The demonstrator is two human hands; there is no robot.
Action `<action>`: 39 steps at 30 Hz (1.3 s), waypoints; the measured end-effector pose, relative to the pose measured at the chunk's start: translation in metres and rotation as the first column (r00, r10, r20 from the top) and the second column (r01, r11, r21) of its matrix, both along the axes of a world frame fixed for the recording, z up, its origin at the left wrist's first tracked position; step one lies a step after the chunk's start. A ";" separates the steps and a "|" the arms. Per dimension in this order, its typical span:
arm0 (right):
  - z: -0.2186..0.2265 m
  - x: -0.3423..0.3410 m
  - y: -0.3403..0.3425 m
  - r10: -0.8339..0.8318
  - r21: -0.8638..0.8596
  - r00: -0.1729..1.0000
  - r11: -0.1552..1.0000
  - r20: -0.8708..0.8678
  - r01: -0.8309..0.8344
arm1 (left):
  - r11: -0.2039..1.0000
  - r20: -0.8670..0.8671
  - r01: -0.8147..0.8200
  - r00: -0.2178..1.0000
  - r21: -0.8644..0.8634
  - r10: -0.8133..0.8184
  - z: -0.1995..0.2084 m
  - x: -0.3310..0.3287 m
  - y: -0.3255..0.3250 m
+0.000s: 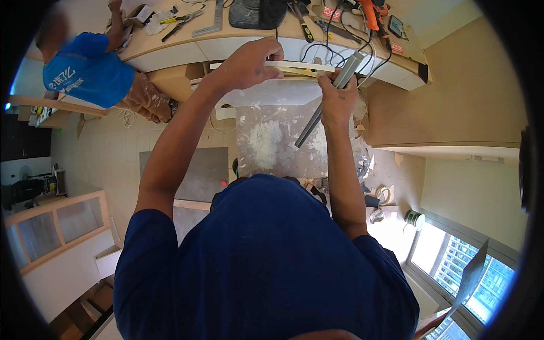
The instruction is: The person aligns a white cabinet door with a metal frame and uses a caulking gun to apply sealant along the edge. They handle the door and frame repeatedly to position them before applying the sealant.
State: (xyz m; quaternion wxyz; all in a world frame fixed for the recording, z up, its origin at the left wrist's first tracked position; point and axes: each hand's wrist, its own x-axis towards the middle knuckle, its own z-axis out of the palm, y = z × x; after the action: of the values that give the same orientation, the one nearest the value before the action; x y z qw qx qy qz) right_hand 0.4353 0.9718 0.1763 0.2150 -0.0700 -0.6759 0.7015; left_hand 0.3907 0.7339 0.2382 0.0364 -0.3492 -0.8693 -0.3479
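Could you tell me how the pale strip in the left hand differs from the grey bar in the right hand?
The pale strip is cream, thin and flat, and lies level; the grey bar is dark, thicker and slants steeply down. The left hand covers the strip's end from above; the right hand grips the bar partway along. Both are long, narrow and held at the workbench edge.

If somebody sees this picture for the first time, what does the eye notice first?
At top centre, the left hand presses a thin pale strip at the workbench edge, while the right hand grips a long grey metal bar. At upper left, another person in a blue shirt crouches.
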 end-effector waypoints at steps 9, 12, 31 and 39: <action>0.000 0.003 0.006 0.015 0.042 0.998 0.999 0.053 -0.017 | 0.994 0.152 -0.047 0.986 -0.099 0.062 0.017 0.007 -0.002; 0.002 0.003 0.005 0.026 0.039 0.999 0.999 0.023 -0.027 | 0.992 0.232 -0.104 0.965 -0.076 0.119 0.022 0.007 -0.003; 0.003 -0.006 0.021 0.114 0.127 0.989 0.984 0.095 -0.125 | 0.964 -0.097 -0.200 0.978 -0.176 0.185 -0.002 -0.003 -0.057; 0.002 -0.007 0.012 0.078 0.141 0.995 0.986 0.058 -0.085 | 0.892 0.041 -0.250 0.957 -0.377 0.286 0.018 0.010 -0.045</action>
State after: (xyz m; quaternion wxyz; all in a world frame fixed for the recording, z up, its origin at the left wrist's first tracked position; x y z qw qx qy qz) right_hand 0.4286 0.9842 0.1787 0.1729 -0.0447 -0.7322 0.6573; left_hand 0.4007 0.6894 0.2558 -0.0234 -0.2096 -0.9595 -0.1869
